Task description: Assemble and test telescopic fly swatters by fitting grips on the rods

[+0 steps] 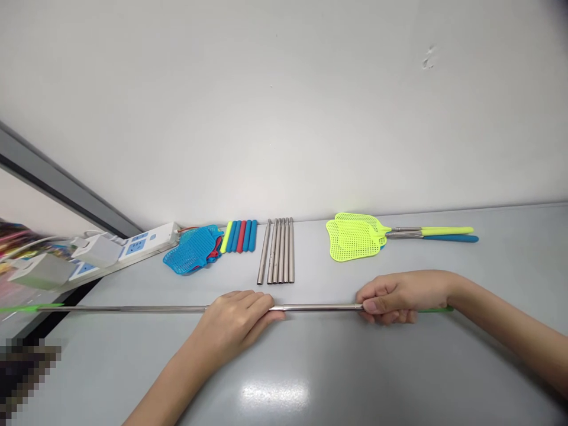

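left hand (243,316) wrapping, right hand (393,300) pinching green fly swatter (315,307) | assembled swatters (355,238) looking pretty done along table (510,254) back edge | loose heads (190,251), grips (240,236), tubes (279,251) seemingly waiting

passage is open over the near tabletop (337,367), between the forearms (184,378). the rod (319,307), held by left hand (239,316) and right hand (394,299), bars the way beyond. behind it, metal tubes (281,254) obstruct the middle; a lane runs between them and the fly swatters (357,236). power strip (155,238) blocks the left side; wall (284,118) closes the back.
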Demonstrator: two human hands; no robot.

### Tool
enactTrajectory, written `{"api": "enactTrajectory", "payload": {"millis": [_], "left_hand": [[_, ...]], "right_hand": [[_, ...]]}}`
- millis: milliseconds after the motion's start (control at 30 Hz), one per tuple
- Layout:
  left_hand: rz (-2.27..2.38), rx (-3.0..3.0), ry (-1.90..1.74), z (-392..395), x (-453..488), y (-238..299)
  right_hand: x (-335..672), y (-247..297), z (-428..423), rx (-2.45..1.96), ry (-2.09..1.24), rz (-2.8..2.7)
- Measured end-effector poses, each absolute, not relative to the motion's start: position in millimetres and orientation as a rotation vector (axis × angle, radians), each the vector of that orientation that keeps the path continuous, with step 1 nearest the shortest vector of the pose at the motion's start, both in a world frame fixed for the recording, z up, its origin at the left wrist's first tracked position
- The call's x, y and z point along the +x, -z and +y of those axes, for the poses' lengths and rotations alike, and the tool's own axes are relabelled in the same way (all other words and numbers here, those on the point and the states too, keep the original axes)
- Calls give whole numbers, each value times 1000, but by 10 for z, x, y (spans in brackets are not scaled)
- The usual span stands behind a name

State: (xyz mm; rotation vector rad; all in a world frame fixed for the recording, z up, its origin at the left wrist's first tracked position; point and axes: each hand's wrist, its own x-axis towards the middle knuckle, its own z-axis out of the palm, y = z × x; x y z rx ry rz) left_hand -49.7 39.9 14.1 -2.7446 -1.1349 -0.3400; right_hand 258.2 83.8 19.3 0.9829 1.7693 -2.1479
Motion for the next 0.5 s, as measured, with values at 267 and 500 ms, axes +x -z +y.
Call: {"api": "enactTrajectory", "payload": {"millis": [267, 500], "left_hand": [[-1123, -2757, 338, 406, -536, -135], [-1117, -2734, 328, 423, -549, -130]], "right_hand": [[2592, -196, 849, 950, 2177, 1754], [2610, -192, 867, 946, 2176, 1745]]}}
